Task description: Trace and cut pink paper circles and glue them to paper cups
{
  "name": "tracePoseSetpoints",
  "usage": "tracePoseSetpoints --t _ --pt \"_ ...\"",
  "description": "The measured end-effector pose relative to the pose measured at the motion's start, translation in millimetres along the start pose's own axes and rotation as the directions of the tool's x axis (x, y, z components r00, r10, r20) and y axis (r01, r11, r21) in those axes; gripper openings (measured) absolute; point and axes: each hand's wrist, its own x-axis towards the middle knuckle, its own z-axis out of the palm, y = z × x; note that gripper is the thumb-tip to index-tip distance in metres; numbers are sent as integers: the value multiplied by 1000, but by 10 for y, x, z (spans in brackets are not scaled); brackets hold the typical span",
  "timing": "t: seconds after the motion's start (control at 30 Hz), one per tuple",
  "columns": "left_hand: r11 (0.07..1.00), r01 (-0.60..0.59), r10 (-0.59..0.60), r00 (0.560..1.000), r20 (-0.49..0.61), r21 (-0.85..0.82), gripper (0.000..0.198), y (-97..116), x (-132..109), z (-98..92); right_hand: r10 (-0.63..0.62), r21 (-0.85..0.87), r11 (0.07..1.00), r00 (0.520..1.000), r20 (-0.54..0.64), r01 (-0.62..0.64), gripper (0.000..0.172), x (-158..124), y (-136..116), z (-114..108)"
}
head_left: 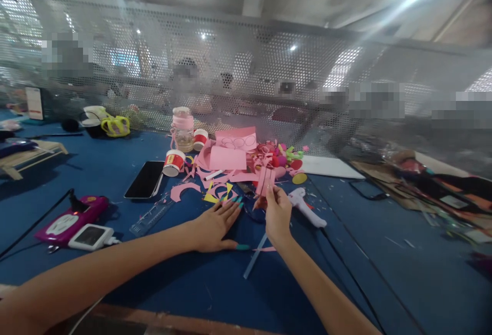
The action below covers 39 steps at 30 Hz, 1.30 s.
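Observation:
My left hand (220, 225) lies flat on the blue table, fingers stretched toward the paper scraps and thumb out to the right. Between thumb and fingers, my right hand (279, 217) pinches a small folded piece of pink paper (265, 181), held upright. Just right of that hand rests a white hot glue gun (307, 208). A clear glue stick (254, 257) and a thin pink paper strip (266, 249) lie below the hands. Beyond them spreads a pile of pink paper cutouts, with a pink sheet marked with drawn circles (236, 139) and yellow scraps (209, 194).
Left of the pile are a phone (144, 180), a clear ruler (151, 218), paper cups (173, 163) and a bottle (182, 130). A purple power socket (90, 207) holds a white charger (90, 236). A perforated metal screen (230, 79) stands behind; the glue gun's cord (351, 278) runs down right.

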Motion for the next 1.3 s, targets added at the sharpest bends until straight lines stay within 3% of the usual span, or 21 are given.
tracePoseSetpoints --t 0.1,0.2,0.3,0.37,0.43,0.5,0.57,0.63,0.67,0.73,0.83,0.93,1.0,1.07,1.2,1.3 --pt "988 148 -146 989 -37 52 78 -179 -9 1 13 -15 1000 1000 1 -13 36 16 9 -6" --pt "975 214 -207 972 -108 57 60 -451 -23 -22 31 -20 999 1000 4 -31 37 21 11 1" --pt "942 336 -326 926 -191 24 49 -742 -11 -100 27 -25 999 999 20 -26 38 15 4 12" --pt "915 405 -391 887 -244 5 41 -893 10 -194 20 -22 1000 1000 22 -20 40 12 -1 18" --pt "874 486 -467 821 -327 -27 33 -975 34 -315 26 -11 1000 999 19 -26 41 13 -3 21" --pt "839 540 -515 755 -407 -60 32 -972 48 -433 42 -2 999 999 17 -42 41 17 -3 18" --pt "830 552 -523 720 -456 -81 32 -883 44 -511 52 -3 999 999 15 -52 41 22 1 8" --pt "852 517 -494 740 -457 -84 31 -714 16 -509 50 -13 999 999 18 -50 40 25 7 -2" --pt "879 471 -456 778 -433 -79 33 -606 -6 -472 46 -18 999 999 22 -46 40 25 11 -6" --pt "953 300 -301 913 -277 -47 49 -367 -55 -331 36 -25 999 999 31 -36 40 20 17 -6" --pt "992 126 -126 989 -73 -15 66 -50 -103 -53 11 -29 1000 999 51 -10 41 6 23 4" --pt "992 127 -125 989 -76 26 80 48 -49 101 -18 -52 998 997 72 22 38 2 34 8" --pt "985 170 -168 985 -38 40 78 -45 52 80 -29 -64 997 997 76 34 37 8 45 2" --pt "955 286 -283 958 -41 79 68 -221 173 -6 -28 -63 998 996 79 33 36 19 56 -8" --pt "903 418 -399 901 -167 97 60 -539 334 -171 -6 -43 999 997 76 10 36 34 62 -16" --pt "889 450 -420 875 -241 83 53 -590 331 -195 -8 -37 999 997 72 11 37 29 47 -10"
